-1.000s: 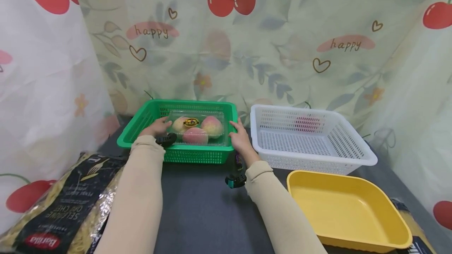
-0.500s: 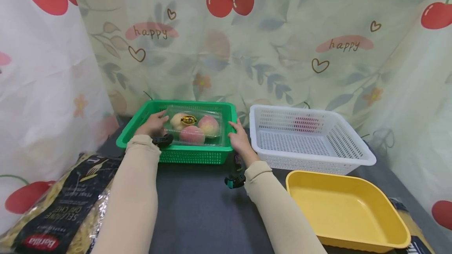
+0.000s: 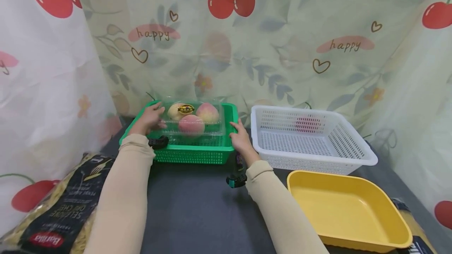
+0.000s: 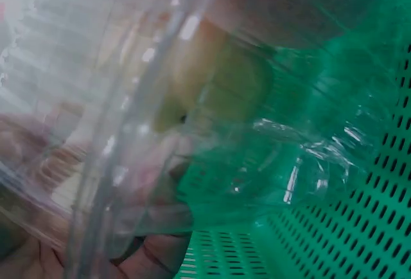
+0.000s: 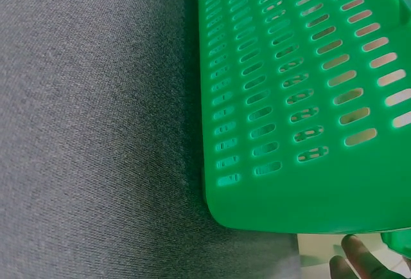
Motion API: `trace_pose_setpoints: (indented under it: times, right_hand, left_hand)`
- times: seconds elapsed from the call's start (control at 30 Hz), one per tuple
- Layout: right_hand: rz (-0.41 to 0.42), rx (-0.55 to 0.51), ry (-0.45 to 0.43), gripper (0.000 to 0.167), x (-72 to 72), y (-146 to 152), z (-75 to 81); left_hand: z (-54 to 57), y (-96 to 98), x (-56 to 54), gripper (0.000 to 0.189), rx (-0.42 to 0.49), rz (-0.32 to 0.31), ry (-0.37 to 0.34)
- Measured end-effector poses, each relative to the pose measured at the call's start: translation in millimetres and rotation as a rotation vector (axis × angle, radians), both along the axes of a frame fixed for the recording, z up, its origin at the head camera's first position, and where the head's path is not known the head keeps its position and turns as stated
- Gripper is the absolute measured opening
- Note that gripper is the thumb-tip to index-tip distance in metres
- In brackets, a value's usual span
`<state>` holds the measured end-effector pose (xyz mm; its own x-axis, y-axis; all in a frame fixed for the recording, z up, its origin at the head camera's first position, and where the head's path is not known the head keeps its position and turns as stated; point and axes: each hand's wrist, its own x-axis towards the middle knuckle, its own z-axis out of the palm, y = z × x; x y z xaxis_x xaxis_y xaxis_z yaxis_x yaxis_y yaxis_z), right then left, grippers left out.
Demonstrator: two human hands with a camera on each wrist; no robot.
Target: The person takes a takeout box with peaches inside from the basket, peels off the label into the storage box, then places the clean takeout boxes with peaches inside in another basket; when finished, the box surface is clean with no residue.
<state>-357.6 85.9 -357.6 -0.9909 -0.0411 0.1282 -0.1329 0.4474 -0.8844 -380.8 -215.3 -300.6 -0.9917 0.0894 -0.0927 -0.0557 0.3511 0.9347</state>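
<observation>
One clear clamshell box [image 3: 192, 118] holding three peaches [image 3: 191, 124] is sitting raised over the green basket [image 3: 192, 153]. Left hand [image 3: 150, 118] is gripping the box's left end, fingers curled on it. Right hand [image 3: 240, 139] is resting against the basket's right rim, fingers fairly straight, holding nothing. Three containers: green basket, white basket [image 3: 310, 160], yellow tray [image 3: 347, 211]. One Barilla pasta bag [image 3: 58, 211] is lying at left. Dark grey table [image 3: 197, 211]; cherry-print curtain [image 3: 247, 38] is hanging all around.

Staged tabletop booth: cherry-print curtains [image 3: 289, 50], sorting baskets [image 3: 310, 138].
</observation>
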Motion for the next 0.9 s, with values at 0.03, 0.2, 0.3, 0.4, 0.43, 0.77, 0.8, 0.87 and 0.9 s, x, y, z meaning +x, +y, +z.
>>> trace_pose_setpoints:
  times: [0.03,0.2,0.3,0.4,0.43,0.77,0.8,0.87,0.9]
  right_hand:
    - [-0.001,0.001,0.002,0.055,-0.1,0.0,0.1]
    - [0.003,0.020,0.004,0.055,-0.8,-0.2,-1.8]
    - [0.000,0.024,0.004,0.055,0.1,0.7,-1.1]
    - [-0.006,0.024,0.006,0.054,1.4,2.2,0.3]
    - [-0.006,0.022,0.006,0.054,1.7,2.6,0.7]
    - [0.013,-0.003,-0.017,0.055,-0.5,1.1,0.2]
    - [0.017,-0.004,-0.025,0.055,-0.8,0.9,0.5]
    - [0.030,0.001,-0.045,0.055,-1.1,1.3,2.4]
    - [0.038,0.009,-0.056,0.055,-0.2,2.0,4.8]
  left_hand:
    - [1.4,-0.6,1.3,0.057,0.010,0.004,0.004]
    - [8.0,-5.4,6.1,0.058,0.009,0.028,0.017]
    - [12.5,-8.2,8.1,0.059,-0.003,0.044,0.026]
    - [17.8,-10.1,10.3,0.060,-0.002,0.053,0.039]
    - [19.4,-10.9,11.1,0.060,-0.001,0.057,0.045]
    - [28.6,-12.8,27.1,0.059,0.007,0.129,0.096]
    - [29.0,-12.6,29.1,0.059,0.009,0.135,0.099]
    - [29.8,-11.7,32.7,0.059,0.012,0.143,0.107]
    - [30.4,-11.0,34.6,0.059,0.013,0.145,0.110]
